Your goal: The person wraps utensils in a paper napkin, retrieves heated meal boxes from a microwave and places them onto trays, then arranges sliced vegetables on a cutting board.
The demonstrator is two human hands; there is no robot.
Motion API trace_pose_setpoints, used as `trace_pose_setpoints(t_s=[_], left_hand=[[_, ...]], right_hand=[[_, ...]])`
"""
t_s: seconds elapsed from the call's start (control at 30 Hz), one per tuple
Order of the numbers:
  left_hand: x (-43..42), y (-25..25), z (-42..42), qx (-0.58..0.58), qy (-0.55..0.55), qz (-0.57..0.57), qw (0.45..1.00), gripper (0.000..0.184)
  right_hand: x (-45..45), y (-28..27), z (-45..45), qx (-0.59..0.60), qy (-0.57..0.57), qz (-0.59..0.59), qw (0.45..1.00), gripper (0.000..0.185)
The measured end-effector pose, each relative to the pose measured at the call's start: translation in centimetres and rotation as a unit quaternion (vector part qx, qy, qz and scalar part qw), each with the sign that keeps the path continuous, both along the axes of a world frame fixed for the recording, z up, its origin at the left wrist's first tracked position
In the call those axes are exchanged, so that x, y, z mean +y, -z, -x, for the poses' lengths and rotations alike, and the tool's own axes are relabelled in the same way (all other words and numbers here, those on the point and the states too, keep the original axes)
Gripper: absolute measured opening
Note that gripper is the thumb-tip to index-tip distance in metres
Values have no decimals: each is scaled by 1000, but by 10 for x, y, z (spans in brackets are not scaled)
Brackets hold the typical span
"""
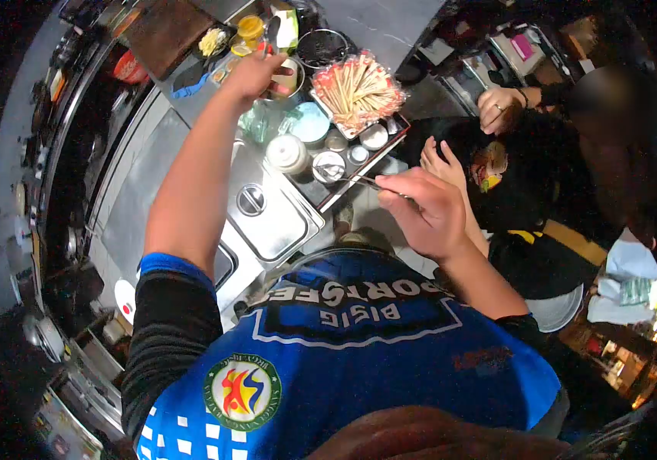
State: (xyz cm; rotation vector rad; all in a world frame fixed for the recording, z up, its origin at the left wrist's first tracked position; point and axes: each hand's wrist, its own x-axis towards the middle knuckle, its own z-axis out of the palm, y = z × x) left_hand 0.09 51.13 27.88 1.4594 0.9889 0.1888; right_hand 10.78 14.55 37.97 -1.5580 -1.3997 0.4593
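Note:
My left hand [254, 78] reaches to the far end of the counter, fingers curled beside a round container [292, 79]. A dark spoon-shaped utensil [272, 29] sticks up from its fingertips; the grip itself is partly hidden. Nearer to me, my right hand [424, 208] pinches the handle of a metal spoon [363, 181]. That spoon's other end is over or in a small round container [329, 167] with a pale inside; I cannot tell how deep. A white-lidded jar [288, 155] stands just left of this container.
Many wooden sticks [359, 90] fill a red-and-white lined tray. Small tins [374, 136] line the rack's edge. Steel lids [271, 217] cover the counter below. At right, another person's hands [499, 110] are close to my right arm. A yellow-lidded jar [250, 29] stands at the back.

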Motion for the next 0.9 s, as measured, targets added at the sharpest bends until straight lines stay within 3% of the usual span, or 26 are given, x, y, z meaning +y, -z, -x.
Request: trace_pose_setpoints(t_s=[0.1,0.17,0.33,0.4,0.5,0.57,0.6,0.77,0.83,0.9], left_hand=[[-15,-10,60,-16,-5,-37,999,37],[-46,-6,106,-32,-93,-43,994,36],[-115,-2,231,-108,-298,194,928,38],[-143,1,286,-174,-309,226,907,34],[-184,-25,344,-115,-399,213,884,29],[-202,8,411,-175,-359,192,897,32],[-218,37,474,-140,-356,176,907,36],[-225,100,620,-77,-405,141,900,41],[-225,119,654,-96,-462,153,868,30],[-215,116,689,-76,-445,172,876,27]], right_hand=[[10,2,0,68,-1,-6,998,20],[18,3,10,117,-7,-2,993,18],[51,5,50,305,-20,36,951,17],[68,8,77,348,-29,61,935,17],[96,15,131,370,-63,87,923,17],[113,27,183,382,-69,108,915,18],[125,36,238,377,-88,136,912,19],[147,83,364,456,-108,223,855,18],[152,111,400,478,-118,266,829,18],[158,135,431,529,-144,293,783,18]])
